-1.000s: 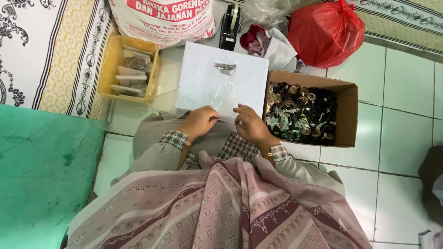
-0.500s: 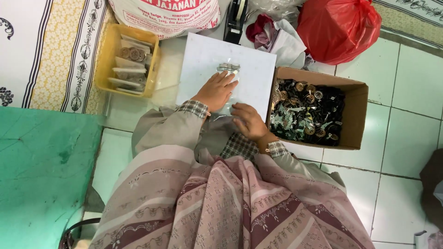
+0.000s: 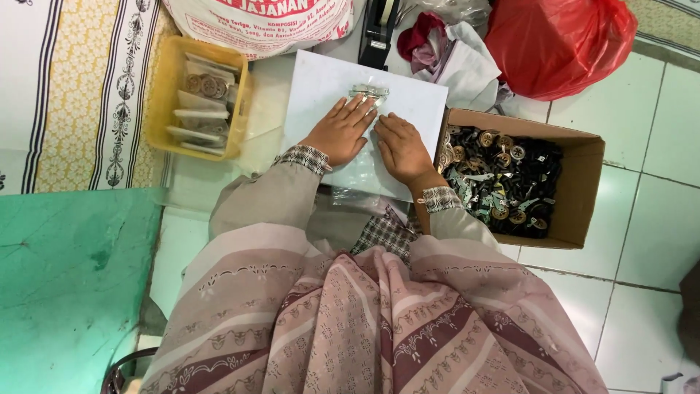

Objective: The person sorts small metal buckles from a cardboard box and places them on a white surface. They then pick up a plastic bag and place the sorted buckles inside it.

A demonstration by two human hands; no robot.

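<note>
Two flat, open palms, left hand [image 3: 339,131] and right hand [image 3: 401,146], press a clear bag [image 3: 368,93] on the white board [image 3: 321,80], gripping nothing; its metal parts could slide out beside the cardboard box [image 3: 580,190].

white tiled floor [image 3: 642,153] carries cardboard box [image 3: 576,182], yellow tray [image 3: 162,109], white board [image 3: 408,102].

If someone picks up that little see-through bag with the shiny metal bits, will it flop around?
Probably, yes. The clear bag looks like thin film lying flat on the white board, so it would likely sag. The metal bits sit bunched at one end, so that end would probably droop. Both hands press on the film, which looks glossy and perhaps slippery.
</note>
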